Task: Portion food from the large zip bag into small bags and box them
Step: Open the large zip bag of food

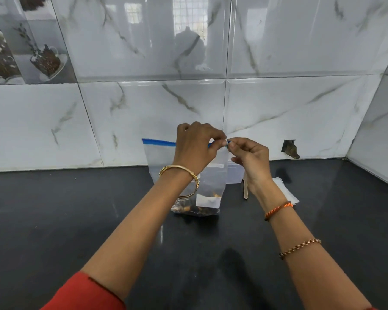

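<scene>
Both hands (224, 148) pinch zip bag (157, 162) top – white label (207, 202) unreadable.

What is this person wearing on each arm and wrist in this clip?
The left hand has a gold bangle at the wrist and a red sleeve near the elbow. The right hand has an orange thread band at the wrist and a copper-coloured chain bracelet further up.

A black stone countertop (65, 220) fills the lower view. Behind it, from nine to three o'clock, rises a white marble-patterned tiled wall (143, 113). A decorative coffee-cup tile (31, 41) sits at ten o'clock. A chipped hole (289, 149) marks the wall at two o'clock.
</scene>
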A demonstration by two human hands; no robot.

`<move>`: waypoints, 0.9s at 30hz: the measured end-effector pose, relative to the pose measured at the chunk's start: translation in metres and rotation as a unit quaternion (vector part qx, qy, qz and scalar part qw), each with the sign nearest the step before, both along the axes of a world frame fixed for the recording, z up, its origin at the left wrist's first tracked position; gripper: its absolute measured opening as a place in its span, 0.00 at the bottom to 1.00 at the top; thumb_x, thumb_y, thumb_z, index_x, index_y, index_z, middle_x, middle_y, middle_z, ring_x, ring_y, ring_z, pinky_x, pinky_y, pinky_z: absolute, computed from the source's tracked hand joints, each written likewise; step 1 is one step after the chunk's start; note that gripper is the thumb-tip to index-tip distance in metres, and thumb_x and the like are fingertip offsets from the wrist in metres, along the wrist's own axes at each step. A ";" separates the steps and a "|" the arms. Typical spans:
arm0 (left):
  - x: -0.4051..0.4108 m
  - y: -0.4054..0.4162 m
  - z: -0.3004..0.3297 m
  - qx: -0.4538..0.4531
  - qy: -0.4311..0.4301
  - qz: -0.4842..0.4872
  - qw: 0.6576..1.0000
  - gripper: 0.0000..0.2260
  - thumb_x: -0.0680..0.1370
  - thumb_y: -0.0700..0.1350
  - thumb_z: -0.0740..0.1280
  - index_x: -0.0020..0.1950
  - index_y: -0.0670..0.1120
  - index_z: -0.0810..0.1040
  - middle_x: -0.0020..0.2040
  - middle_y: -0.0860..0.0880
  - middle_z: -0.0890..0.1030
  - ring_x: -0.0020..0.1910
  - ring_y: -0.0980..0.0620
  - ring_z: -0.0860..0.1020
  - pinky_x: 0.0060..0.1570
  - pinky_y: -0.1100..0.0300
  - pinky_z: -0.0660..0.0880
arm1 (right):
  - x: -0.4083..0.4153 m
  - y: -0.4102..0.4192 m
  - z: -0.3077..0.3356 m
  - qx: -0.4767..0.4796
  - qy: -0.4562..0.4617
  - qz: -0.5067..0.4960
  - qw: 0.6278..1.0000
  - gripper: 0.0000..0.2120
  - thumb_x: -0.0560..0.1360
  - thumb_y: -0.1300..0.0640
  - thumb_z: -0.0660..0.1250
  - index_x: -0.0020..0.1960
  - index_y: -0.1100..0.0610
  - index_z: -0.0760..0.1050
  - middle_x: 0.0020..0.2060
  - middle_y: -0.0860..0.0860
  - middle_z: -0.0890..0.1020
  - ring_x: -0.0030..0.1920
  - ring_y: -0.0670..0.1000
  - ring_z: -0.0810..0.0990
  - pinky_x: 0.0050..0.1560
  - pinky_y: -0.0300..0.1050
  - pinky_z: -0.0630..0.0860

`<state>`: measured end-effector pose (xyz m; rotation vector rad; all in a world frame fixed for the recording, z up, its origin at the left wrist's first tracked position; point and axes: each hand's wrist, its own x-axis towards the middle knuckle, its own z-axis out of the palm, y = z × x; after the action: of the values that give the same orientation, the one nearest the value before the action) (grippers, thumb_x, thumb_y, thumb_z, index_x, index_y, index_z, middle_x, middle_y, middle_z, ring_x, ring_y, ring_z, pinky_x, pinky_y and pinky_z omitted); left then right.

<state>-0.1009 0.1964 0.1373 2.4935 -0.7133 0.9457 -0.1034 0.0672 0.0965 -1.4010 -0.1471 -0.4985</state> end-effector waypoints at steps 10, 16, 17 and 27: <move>0.000 0.007 0.000 0.040 0.000 0.089 0.995 0.11 0.80 0.49 0.60 0.56 0.49 0.79 0.53 0.50 0.81 0.56 0.50 0.73 0.56 0.56 0.59 | -0.001 0.017 0.002 0.021 0.025 -0.065 0.997 0.09 0.75 0.66 0.62 0.40 0.56 0.76 0.35 0.48 0.77 0.36 0.43 0.75 0.33 0.27 0.71; -0.001 0.080 -0.010 0.007 -0.017 0.174 0.985 0.09 0.79 0.47 0.60 0.50 0.47 0.80 0.48 0.49 0.81 0.53 0.46 0.74 0.47 0.56 0.58 | 0.005 -0.007 -0.005 0.101 0.078 -0.123 0.984 0.16 0.73 0.70 0.61 0.32 0.54 0.74 0.32 0.49 0.75 0.39 0.49 0.72 0.45 0.40 0.71; -0.002 0.086 -0.013 -0.027 -0.008 0.172 0.985 0.08 0.79 0.46 0.61 0.48 0.46 0.80 0.46 0.48 0.81 0.51 0.45 0.75 0.46 0.56 0.59 | 0.005 -0.003 -0.004 0.082 0.078 -0.111 0.987 0.15 0.73 0.70 0.61 0.34 0.54 0.74 0.32 0.48 0.75 0.37 0.47 0.72 0.42 0.37 0.70; -0.014 0.077 -0.012 -0.462 0.185 0.052 0.866 0.06 0.72 0.45 0.71 0.36 0.48 0.78 0.32 0.50 0.77 0.32 0.51 0.75 0.52 0.47 0.78 | -0.003 0.014 0.010 0.081 0.078 -0.053 0.992 0.12 0.77 0.66 0.62 0.39 0.53 0.75 0.36 0.48 0.77 0.37 0.43 0.74 0.38 0.34 0.75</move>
<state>-0.1147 0.2737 0.1250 1.7511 0.0390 0.5892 -0.1068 0.0811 0.1066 -1.2881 0.0932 -0.4750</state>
